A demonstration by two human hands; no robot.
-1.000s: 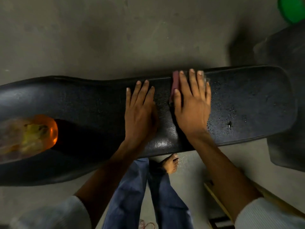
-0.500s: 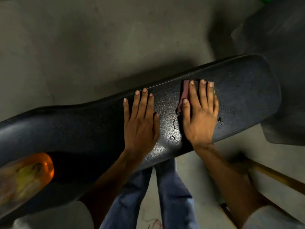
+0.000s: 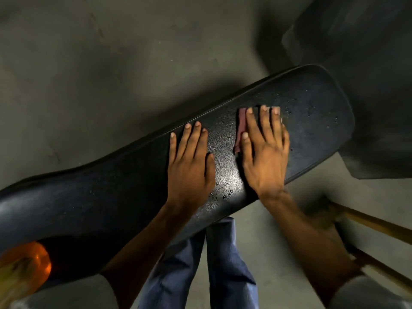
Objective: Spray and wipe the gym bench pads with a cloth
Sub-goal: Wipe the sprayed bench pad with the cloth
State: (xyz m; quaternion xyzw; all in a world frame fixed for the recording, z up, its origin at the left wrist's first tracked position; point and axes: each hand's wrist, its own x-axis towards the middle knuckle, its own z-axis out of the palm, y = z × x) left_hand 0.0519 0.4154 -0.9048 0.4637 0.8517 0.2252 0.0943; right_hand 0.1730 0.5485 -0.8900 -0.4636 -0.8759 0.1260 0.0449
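Observation:
A long black bench pad [image 3: 124, 188] runs from lower left to upper right, speckled with spray droplets near its right end. My right hand [image 3: 266, 150] lies flat with straight fingers on a reddish cloth [image 3: 242, 124], pressing it to the pad; only the cloth's left edge shows. My left hand [image 3: 191, 166] rests flat on the pad just left of it, fingers straight, holding nothing. An orange translucent bottle [image 3: 24, 266] lies blurred on the pad's lower-left end.
Grey concrete floor [image 3: 111, 63] lies beyond the bench. A dark bulky shape [image 3: 367, 63] stands at the upper right, close to the pad's end. Wooden bars [image 3: 374, 224] cross the lower right. My legs in blue trousers [image 3: 223, 264] stand below the pad.
The view has swung, so the pad now slants up to the right. My right hand has slid the cloth along the pad toward its right end. My left hand stays flat.

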